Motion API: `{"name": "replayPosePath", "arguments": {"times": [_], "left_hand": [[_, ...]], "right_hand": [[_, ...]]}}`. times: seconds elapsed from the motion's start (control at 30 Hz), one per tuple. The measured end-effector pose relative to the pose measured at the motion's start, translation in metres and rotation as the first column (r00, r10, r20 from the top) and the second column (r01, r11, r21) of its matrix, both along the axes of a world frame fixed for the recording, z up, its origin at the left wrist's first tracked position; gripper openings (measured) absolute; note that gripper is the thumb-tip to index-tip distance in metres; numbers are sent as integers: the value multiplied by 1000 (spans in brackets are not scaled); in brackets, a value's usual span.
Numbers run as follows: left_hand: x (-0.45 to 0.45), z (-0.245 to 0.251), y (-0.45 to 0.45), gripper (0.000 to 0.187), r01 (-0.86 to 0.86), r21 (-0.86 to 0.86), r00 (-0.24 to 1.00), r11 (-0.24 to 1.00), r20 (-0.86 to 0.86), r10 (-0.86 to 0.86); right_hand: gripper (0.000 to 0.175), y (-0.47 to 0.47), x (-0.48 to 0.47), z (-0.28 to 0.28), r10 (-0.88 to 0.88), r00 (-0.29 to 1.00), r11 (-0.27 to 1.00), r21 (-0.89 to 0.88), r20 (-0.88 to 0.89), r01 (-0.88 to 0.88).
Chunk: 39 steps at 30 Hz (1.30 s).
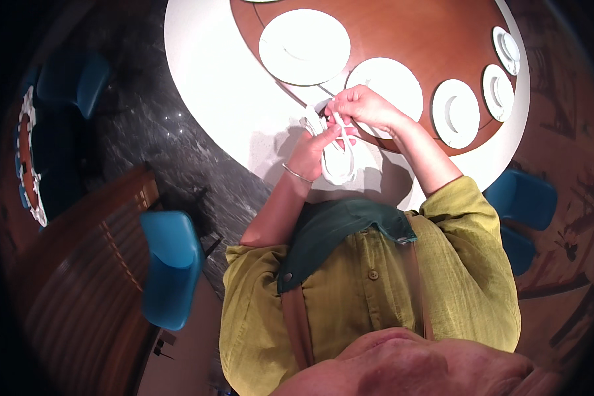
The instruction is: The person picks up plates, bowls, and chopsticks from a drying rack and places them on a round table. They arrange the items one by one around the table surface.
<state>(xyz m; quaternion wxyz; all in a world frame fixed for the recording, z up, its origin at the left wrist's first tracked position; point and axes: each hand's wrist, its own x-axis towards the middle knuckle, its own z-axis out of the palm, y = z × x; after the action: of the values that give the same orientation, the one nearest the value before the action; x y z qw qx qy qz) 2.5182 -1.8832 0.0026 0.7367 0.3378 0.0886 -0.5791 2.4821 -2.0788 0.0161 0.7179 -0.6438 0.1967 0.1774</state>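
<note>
My left hand (316, 148), with a bracelet at its wrist, grips a looped bundle of white cable (337, 171). Its lower loops hang down below the fingers. Just above and to the right, my right hand (359, 106) pinches the upper part of the same cable between thumb and fingers. Both hands are above the pale rim of a round table (213, 89), close together. A small dark part shows between them; what it is cannot be told. Behind my right hand lies a white plate (401, 89), partly hidden by the hand and forearm.
Another large white plate (304, 47) lies at the upper left of the brown round table centre (406, 29). Several white dishes, one of them a plate (455, 114), follow to the right. Blue chairs stand at the left (171, 267) and at the right (524, 198).
</note>
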Motion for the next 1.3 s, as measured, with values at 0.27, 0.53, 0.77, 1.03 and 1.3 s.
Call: {"name": "replayPosePath", "arguments": {"times": [0.27,0.53,0.77,1.03,1.3], "left_hand": [[39,-19,31,20,-61,15,998,998,-9,61],[40,-28,44,33,-133,72,957,989,-250,147],[40,-28,40,27,-143,41,943,989,-298,148],[57,-10,31,17,-92,-63,963,994,-258,73],[61,13,23,37,95,-269,984,958,-121,-132]], "right_hand": [[29,-61,115,50,-91,994,963,-250,54,102],[28,-76,230,23,-139,983,833,-523,120,182],[31,-74,261,1,-59,996,774,-627,72,91],[25,-108,252,-50,-224,885,943,-140,408,303],[27,9,71,59,329,941,882,-380,77,-277]]}}
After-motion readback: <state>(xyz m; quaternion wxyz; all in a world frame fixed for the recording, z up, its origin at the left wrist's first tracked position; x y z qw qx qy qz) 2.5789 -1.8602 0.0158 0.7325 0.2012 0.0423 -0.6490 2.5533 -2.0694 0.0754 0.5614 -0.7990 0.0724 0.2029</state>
